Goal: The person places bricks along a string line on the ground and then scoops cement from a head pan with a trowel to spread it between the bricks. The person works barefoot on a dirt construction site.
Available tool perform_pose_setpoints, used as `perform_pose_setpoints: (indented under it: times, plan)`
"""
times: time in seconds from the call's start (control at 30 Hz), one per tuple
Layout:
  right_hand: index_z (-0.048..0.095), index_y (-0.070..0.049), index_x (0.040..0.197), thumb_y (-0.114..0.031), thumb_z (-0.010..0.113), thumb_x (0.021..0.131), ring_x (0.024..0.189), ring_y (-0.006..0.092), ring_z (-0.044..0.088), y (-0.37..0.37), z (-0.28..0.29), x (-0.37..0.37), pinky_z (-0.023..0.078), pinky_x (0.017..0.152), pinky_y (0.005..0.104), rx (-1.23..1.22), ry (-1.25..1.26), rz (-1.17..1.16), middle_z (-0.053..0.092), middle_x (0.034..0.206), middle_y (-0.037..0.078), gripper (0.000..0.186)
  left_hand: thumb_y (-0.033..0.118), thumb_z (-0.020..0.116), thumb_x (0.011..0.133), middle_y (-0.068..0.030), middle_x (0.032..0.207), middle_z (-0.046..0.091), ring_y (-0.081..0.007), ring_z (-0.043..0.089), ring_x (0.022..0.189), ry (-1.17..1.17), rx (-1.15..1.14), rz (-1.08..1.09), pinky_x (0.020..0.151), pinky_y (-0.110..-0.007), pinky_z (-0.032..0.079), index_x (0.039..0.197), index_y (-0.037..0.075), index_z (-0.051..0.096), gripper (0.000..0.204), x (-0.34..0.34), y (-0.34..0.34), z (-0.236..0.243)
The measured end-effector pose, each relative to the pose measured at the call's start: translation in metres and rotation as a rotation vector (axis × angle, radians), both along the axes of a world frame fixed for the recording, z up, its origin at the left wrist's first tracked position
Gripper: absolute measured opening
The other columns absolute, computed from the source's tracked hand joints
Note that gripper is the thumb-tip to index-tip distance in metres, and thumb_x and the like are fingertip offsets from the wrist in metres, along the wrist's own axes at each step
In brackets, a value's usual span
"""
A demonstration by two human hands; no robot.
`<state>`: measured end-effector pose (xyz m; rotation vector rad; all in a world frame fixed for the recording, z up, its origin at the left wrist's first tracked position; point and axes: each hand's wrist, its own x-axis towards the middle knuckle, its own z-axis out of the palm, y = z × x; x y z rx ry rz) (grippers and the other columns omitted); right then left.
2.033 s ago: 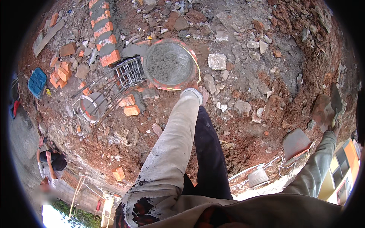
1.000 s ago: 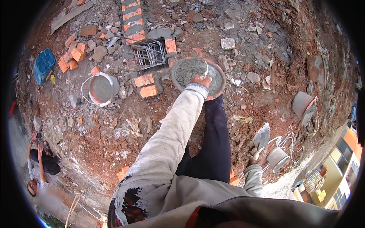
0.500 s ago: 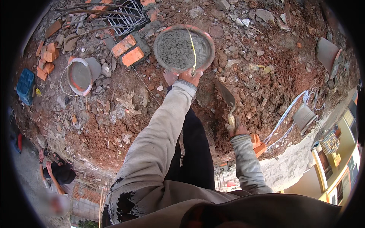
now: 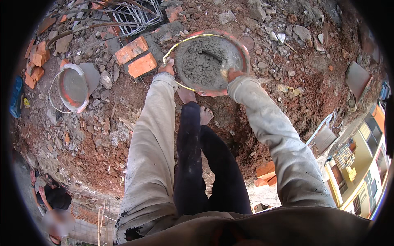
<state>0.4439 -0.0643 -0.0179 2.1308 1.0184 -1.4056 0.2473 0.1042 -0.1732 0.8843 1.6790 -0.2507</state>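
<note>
In front of me stands a bucket (image 4: 247, 61) with a reddish rim, holding wet grey mortar (image 4: 197, 61). Its yellowish wire handle (image 4: 180, 39) lies over toward the left side of the rim. There my left hand (image 4: 167, 67) is closed on the handle. My right hand (image 4: 235, 75) grips a trowel by its pale handle, over the near right part of the mortar. The trowel's dark blade (image 4: 213, 55) lies in the mortar, partly covered by it. My bare foot (image 4: 206, 115) is on the soil just below the bucket.
Two orange bricks (image 4: 142, 64) lie left of the bucket, near a steel rebar cage (image 4: 133, 16). Farther left stands another mortar bucket (image 4: 74, 88). Loose bricks (image 4: 266, 174) lie by my right forearm. A person (image 4: 51, 199) sits at the lower left. Rubble covers the slope.
My right hand has brought the trowel up from the soil into the mortar. My left hand has moved left along the rim, and the handle has swung from mid-bucket to the left side.
</note>
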Motion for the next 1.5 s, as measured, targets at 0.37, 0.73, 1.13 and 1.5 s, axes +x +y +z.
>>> perform_pose_setpoints:
  times: [0.37, 0.73, 1.13, 1.5]
  plan:
    - [0.042, 0.003, 0.119, -0.01, 0.06, 0.075, 0.081, 0.0367, 0.066, -0.024, 0.061, -0.006, 0.054, 0.073, 0.0415, -0.091, 0.012, 0.001, 0.064, 0.088, 0.025, 0.049, 0.017, 0.07, 0.078, -0.0111, 0.096, 0.066, -0.0217, 0.061, 0.088, -0.207, 0.369, 0.098, 0.084, -0.034, 0.046, 0.114, 0.0, 0.061, 0.041, 0.024, -0.079, 0.063]
    - [0.039, 0.006, 0.117, -0.012, 0.058, 0.076, 0.077, 0.0396, 0.065, -0.042, 0.065, -0.016, 0.054, 0.07, 0.0463, -0.058, 0.029, 0.001, 0.063, 0.079, 0.027, 0.049, 0.023, 0.067, 0.081, -0.0171, 0.098, 0.063, -0.0257, 0.061, 0.094, -0.152, 0.229, -0.007, 0.086, -0.037, 0.045, 0.116, 0.007, 0.061, 0.039, 0.053, -0.062, 0.085]
    - [0.057, 0.002, 0.095, -0.006, 0.058, 0.075, 0.074, 0.0289, 0.068, -0.055, 0.002, 0.016, 0.055, 0.061, 0.0374, 0.099, -0.03, 0.107, 0.066, 0.08, 0.016, 0.021, 0.01, 0.064, 0.081, -0.011, 0.103, 0.066, -0.0169, 0.061, 0.092, -0.16, 0.318, -0.292, 0.083, -0.03, 0.046, 0.113, 0.003, 0.064, 0.032, 0.081, -0.055, 0.08]
    - [0.053, 0.002, 0.101, -0.008, 0.062, 0.076, 0.056, 0.0186, 0.058, -0.012, -0.023, 0.148, 0.048, 0.049, 0.035, 0.166, -0.111, 0.394, 0.059, 0.068, 0.008, 0.028, 0.014, 0.064, 0.083, -0.0092, 0.109, 0.064, -0.0171, 0.06, 0.094, -0.348, 0.285, -0.031, 0.08, -0.031, 0.048, 0.122, 0.005, 0.058, 0.041, 0.023, -0.051, 0.041]
